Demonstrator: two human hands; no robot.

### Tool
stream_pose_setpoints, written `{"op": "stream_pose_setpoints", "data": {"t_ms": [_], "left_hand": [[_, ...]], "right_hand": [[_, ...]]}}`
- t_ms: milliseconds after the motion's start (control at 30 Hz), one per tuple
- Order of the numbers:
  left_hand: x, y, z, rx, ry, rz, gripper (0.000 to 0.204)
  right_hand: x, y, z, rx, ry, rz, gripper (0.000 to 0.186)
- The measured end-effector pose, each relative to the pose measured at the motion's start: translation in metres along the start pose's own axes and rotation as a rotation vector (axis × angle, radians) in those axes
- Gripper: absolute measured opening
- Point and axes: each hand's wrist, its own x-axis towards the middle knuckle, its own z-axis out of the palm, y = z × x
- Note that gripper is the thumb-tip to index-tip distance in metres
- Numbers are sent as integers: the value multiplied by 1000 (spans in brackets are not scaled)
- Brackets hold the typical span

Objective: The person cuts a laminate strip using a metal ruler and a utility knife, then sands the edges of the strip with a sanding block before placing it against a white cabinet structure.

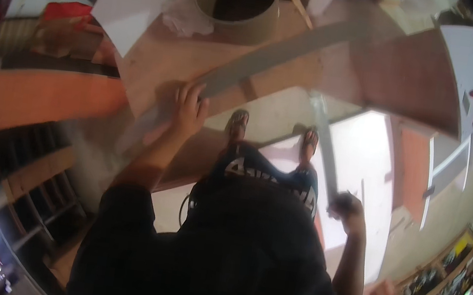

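My left hand (189, 111) lies with its fingers stretched and slightly apart on the near edge of a brown wooden board (164, 57), by the end of a long grey strip (278, 57) that runs up to the right across the board. Low on my right side, my right hand (351, 213) is closed round something small and dark. Blur hides what it is. A narrow grey bar (327, 141) stretches from near my feet toward that hand; whether they touch I cannot tell.
A round, open drum-like container (235, 19) stands on the board beside a crumpled whitish cloth or bag (187, 17). White panels (373, 177) lie at my right. A dark brown panel (407, 77) is farther right. Slatted wooden shelving (35, 181) is at left, tool-filled trays (435, 275) at lower right.
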Motion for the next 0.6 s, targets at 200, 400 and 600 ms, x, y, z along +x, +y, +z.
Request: {"op": "stream_pose_setpoints", "data": {"t_ms": [200,400,600], "left_hand": [[12,-38,-6,-226,29,58,32],[23,-45,-4,-272,-5,103,37],[23,-44,6,-288,-39,49,39]], "right_hand": [[59,16,164,83,-141,16,15],[134,-26,233,-155,-209,-115,4],[168,-26,242,-114,-255,-93,16]]}}
